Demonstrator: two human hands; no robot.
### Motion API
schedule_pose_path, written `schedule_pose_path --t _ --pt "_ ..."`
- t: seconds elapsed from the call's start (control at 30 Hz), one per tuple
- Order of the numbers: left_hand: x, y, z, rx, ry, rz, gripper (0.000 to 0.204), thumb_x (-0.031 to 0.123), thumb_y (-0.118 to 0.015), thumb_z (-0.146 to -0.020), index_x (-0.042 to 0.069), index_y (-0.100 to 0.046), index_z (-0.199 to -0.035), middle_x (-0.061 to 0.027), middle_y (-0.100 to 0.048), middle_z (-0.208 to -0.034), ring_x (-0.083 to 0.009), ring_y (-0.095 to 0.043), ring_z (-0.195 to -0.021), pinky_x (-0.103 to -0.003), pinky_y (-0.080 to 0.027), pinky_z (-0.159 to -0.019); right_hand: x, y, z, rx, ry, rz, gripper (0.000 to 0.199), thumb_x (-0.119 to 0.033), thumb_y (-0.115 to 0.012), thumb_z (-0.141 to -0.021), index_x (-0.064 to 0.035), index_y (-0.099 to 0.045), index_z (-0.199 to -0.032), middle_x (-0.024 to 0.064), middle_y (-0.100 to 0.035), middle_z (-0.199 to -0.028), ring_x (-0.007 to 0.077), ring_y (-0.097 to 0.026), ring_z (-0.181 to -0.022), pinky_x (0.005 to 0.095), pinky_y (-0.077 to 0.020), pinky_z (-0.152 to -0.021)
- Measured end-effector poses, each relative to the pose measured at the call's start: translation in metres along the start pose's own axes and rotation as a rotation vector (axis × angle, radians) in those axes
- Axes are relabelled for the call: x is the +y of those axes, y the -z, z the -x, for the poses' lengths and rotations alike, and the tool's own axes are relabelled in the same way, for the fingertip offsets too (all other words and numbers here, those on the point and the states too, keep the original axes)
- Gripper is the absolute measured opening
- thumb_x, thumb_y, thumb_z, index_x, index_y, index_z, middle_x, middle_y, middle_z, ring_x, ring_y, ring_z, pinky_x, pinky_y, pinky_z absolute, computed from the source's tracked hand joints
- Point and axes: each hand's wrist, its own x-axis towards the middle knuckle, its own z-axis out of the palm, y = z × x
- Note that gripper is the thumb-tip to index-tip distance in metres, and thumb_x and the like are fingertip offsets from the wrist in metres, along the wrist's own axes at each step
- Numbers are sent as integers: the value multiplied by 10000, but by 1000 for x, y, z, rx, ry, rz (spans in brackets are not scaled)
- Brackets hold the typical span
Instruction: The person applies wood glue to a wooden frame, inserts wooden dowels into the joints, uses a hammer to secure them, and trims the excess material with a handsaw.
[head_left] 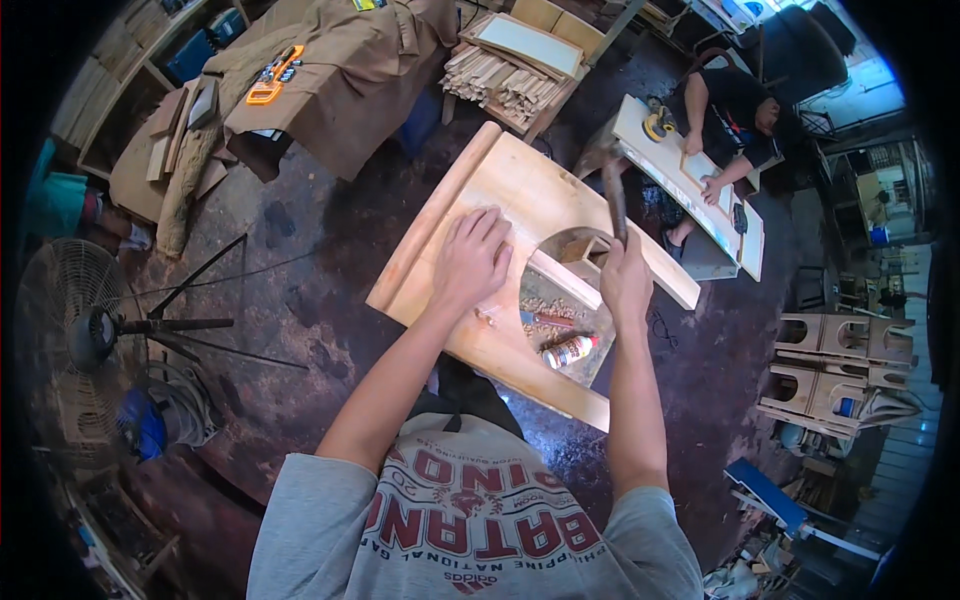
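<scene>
A pale wooden workpiece (545, 185) with a big arched cutout and a thick rounded strip along its left edge lies in front of me. My left hand (477, 252) rests on it, fingers stretched out and holding nothing. To the right of the cutout, my right hand (626, 282) is closed round the handle of a hammer (615, 190). The hammer stands raised above the panel, its head smeared by motion. Inside the cutout show a white glue bottle (570, 352) with a red label, a slim blue-and-red tool (548, 320) and scattered wood chips.
A person (735, 115) works at a white panel at the far right. Stacked wood strips (505, 80) stand at the back, beside a brown-covered table (330, 80). A standing fan (95, 335) spreads its legs at left. Arched wooden frames (840, 365) are at right.
</scene>
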Motion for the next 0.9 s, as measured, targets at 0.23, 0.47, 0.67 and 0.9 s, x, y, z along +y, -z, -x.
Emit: schedule_pose_path --t 0.23,0.47,0.67,0.9 --pt "-3 0 1 -6 9 -13 327 189 -711 -882 54 -718 -1180 -143 -649 -1366 -323 -557 -1315 -468 -421 -1135 -15 9 7 -34 -72 2 391 -326 -478 -1060 -109 -581 -1368 295 -715 -1109 505 -668 -1067 593 -498 -909" --pt "0 -2 -1 8 -1 14 312 175 -706 -875 52 -722 -1161 -138 -654 -1352 -322 -562 -1301 -481 -414 -1124 11 -15 -11 -111 -69 90 388 -322 -488 -1057 -93 -585 -1354 321 -703 -1110 518 -660 -1082 585 -492 -927" --pt "-5 -2 1 9 19 -3 303 179 -706 -875 55 -727 -1150 -120 -659 -1344 -313 -564 -1297 -480 -409 -1128 6 -12 3 14 -44 -65 403 -304 -473 -1063 -89 -553 -1395 307 -716 -1094 524 -667 -1055 598 -490 -923" --pt "-1 -1 0 1 11 19 267 164 -700 -879 57 -713 -1123 -119 -643 -1332 -310 -542 -1302 -471 -392 -1145 9 -12 -11 -71 -10 76 368 -298 -485 -1053 -73 -574 -1330 286 -728 -1027 508 -682 -1017 599 -498 -890"
